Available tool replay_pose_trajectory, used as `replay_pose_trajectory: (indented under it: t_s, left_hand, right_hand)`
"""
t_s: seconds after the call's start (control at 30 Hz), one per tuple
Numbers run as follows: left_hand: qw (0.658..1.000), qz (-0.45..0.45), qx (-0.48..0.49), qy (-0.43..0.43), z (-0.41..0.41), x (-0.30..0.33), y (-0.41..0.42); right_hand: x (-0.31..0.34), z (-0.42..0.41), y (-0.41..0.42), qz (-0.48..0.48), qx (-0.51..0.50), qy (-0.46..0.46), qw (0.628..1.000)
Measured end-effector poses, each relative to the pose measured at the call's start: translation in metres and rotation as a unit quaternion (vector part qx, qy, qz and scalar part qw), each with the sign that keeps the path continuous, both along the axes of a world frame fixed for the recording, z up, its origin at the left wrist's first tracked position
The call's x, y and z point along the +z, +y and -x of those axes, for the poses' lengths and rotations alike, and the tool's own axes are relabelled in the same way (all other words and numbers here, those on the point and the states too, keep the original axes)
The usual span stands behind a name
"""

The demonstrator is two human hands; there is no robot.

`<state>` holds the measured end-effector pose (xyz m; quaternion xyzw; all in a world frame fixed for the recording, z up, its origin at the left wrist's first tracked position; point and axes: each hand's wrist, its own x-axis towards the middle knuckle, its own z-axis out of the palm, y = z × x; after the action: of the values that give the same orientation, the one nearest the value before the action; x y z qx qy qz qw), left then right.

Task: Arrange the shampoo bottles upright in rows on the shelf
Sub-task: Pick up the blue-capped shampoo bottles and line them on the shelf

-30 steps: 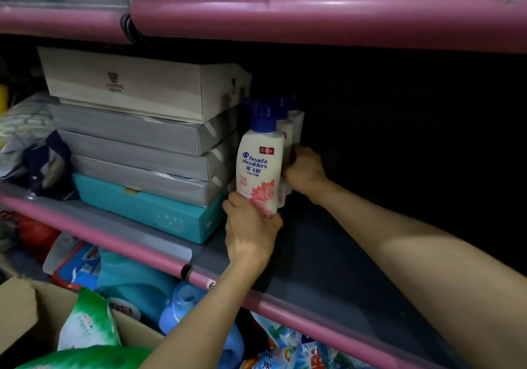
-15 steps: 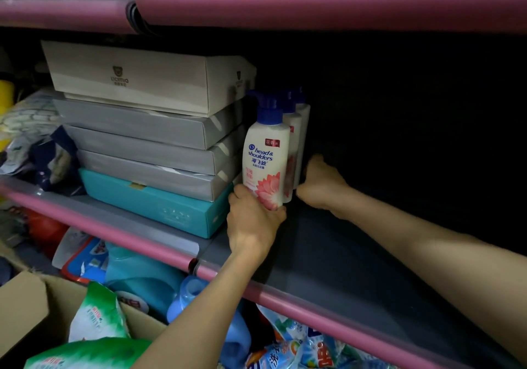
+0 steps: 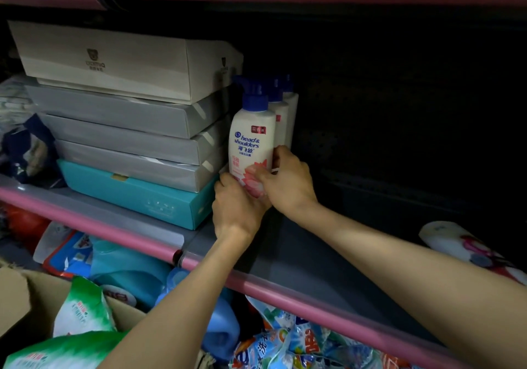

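While the front shampoo bottle [image 3: 251, 137] stood upright on the shelf [image 3: 313, 271], we saw left hand [image 3: 238, 209] and right hand [image 3: 286, 182] both grasping its base, boxes [image 3: 119, 129] at nine o'clock.

**Shop aisle, toiletries & laundry goods**

Looks like a retail store: pink-edged display shelf [image 3: 313, 294], boxed goods [image 3: 114, 63] stacked left of the fingers, branded shampoo bottles [image 3: 251, 137] at the fingertips, detergent packs [image 3: 285, 343] and a stock carton [image 3: 17, 291] below.
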<state>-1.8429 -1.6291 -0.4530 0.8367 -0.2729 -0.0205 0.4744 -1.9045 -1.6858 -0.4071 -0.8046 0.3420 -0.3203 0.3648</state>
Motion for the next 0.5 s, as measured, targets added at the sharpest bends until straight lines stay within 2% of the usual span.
replay_pose_trajectory:
  t_s: [0.13,0.3,0.4,0.5]
  left_hand:
    - [1.000,-0.028,-0.009,0.010,0.002,0.006,0.001]
    - [0.992,-0.119,-0.024,0.027,0.017,0.019,0.011]
    - [0.995,-0.088,-0.037,0.039,0.054,0.025,0.025]
    - [0.989,-0.073,-0.129,-0.010,0.110,0.033,0.037]
  right_hand:
    - [0.007,0.006,0.000,-0.005,0.016,0.024,1.000]
    - [0.034,0.071,-0.008,0.047,0.029,0.155,0.986]
    - [0.053,0.134,-0.016,0.074,0.008,0.217,0.973]
    - [0.062,0.197,-0.022,0.076,-0.031,0.292,0.953]
